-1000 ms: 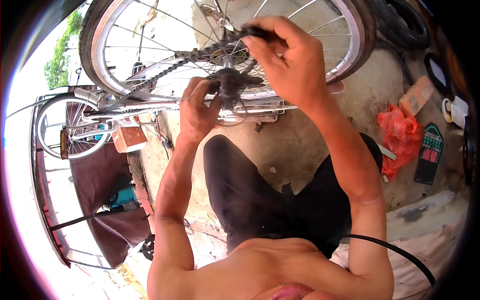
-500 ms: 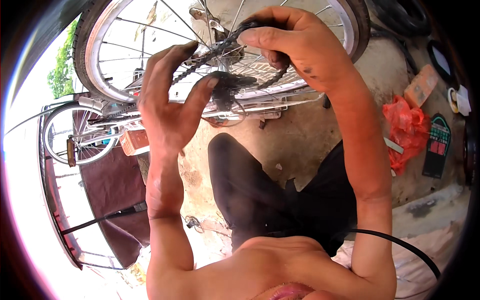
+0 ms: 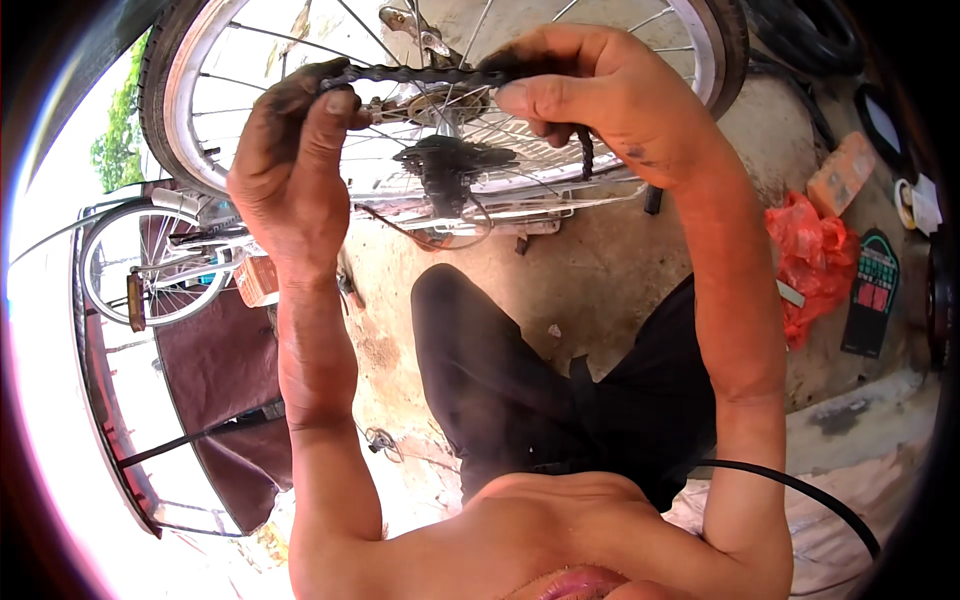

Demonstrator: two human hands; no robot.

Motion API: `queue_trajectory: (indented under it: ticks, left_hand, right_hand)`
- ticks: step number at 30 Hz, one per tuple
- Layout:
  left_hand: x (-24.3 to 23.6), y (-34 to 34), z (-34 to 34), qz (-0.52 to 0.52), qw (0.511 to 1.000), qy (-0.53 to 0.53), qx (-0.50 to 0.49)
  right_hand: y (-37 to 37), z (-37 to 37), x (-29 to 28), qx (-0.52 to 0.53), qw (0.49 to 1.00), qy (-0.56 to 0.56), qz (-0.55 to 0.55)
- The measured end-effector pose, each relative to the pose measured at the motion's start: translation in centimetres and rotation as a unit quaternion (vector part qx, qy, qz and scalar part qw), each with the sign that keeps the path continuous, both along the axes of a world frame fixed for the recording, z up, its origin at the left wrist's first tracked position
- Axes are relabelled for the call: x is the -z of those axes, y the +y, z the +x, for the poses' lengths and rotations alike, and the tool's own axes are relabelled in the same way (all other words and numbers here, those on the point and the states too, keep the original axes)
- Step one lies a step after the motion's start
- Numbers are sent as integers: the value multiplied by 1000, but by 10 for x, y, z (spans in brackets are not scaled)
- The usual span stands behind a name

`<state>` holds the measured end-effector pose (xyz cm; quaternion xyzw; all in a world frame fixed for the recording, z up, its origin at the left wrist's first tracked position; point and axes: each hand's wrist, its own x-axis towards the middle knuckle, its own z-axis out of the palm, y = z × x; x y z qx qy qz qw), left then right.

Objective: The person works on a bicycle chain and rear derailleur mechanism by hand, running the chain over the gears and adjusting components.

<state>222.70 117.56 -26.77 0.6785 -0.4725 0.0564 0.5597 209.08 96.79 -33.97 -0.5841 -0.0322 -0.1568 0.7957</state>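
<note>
Left hand point(image 3: 290, 165) and right hand point(image 3: 610, 105), grips pinched on the chain point(image 3: 430, 74), hold it crosswise, nearly level (tail point(image 3: 586, 155) pointing down).

the left hand point(image 3: 292, 175) and right hand point(image 3: 610, 100) pinch a black chain point(image 3: 420, 74) spanning between them, before a bicycle wheel point(image 3: 712, 65); toward the right edge of the ground point(image 3: 600, 275) lie a red plastic bag point(image 3: 812, 255), an orange brick point(image 3: 840, 176) and a dark flat package point(image 3: 866, 310).

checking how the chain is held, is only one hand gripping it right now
No, the left hand and the right hand both pinch the chain, with a nearly straight stretch of it between them.
</note>
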Motion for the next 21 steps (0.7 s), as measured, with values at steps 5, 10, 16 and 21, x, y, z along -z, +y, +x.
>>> queue_trajectory:
  ticks: [5,10,16,21]
  left_hand:
    - [-25,5,12,-2,999,-37,30]
    - [-33,-1,7,-46,999,-7,27]
    - [-36,1,13,-72,996,-4,55]
    - [-42,5,18,-86,994,7,71]
  right_hand:
    - [1,1,7,11,983,44,-175]
    - [1,0,9,53,950,50,-303]
    - [6,3,3,71,943,26,-324]
    - [10,6,-1,106,946,16,-306]
